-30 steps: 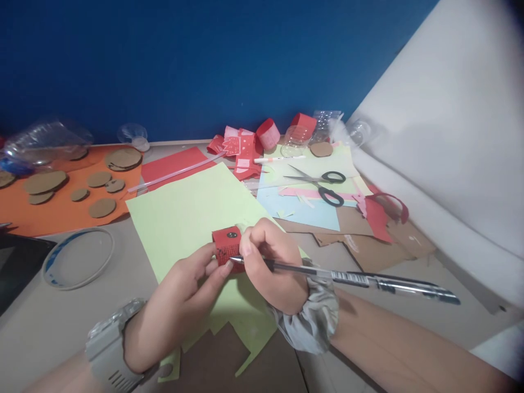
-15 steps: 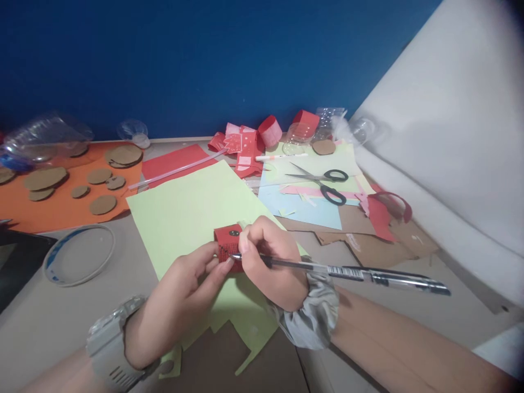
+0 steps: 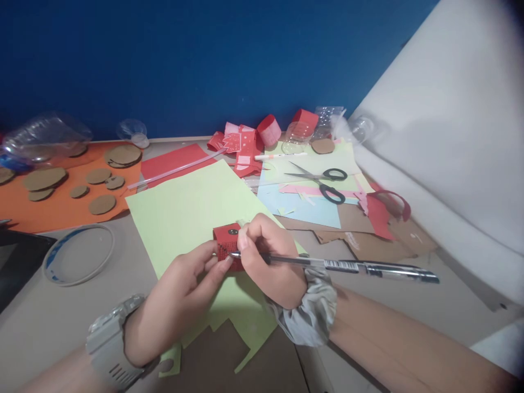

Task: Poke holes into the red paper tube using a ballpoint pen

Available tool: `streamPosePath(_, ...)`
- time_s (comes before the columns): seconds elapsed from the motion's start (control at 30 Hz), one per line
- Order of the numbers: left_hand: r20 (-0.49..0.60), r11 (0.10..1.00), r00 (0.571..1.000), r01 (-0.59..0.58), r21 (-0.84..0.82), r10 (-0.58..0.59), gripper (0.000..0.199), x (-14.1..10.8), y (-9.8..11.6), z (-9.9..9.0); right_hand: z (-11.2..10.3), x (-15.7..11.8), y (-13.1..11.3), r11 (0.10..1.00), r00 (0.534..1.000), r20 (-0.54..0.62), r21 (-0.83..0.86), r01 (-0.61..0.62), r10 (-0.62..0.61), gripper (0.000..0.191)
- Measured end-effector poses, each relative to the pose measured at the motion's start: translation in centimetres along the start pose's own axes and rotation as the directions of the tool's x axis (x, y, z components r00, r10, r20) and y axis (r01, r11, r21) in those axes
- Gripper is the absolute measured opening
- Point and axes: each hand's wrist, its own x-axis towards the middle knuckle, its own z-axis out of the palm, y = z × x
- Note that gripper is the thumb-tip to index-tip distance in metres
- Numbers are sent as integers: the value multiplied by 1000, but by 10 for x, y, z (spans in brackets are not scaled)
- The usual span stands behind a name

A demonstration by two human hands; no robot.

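Between the fingers of my left hand [image 3: 184,292] is a small red paper piece [image 3: 224,234] with dark pen marks in rows and a drawn black-and-white eye spot. My right hand [image 3: 270,262] is closed round a clear-barrelled pen [image 3: 341,266], its tip touching the red paper close to my left thumb. Beneath both hands lies a light green paper sheet [image 3: 192,202] with a jagged cut lower edge. My right fingers cover part of the red piece's right side.
Scissors [image 3: 321,183] lie partly open on paper scraps at the right. Cardboard discs [image 3: 102,204] rest on an orange sheet [image 3: 77,210] at the left, near a tape ring [image 3: 110,256]. Red paper pieces [image 3: 248,150] and a plastic bottle [image 3: 49,136] are by the blue wall.
The pen's rear end has swung slightly up and to the left, with its tip still on the red paper. My left hand keeps the same hold.
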Motion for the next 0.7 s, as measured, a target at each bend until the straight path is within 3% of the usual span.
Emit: streamPosePath(0.7,-13,1000,1000,-14,2,14,28,1,1,0,-1,3,-1,1000,1000,-17,-8,-14,14,27)
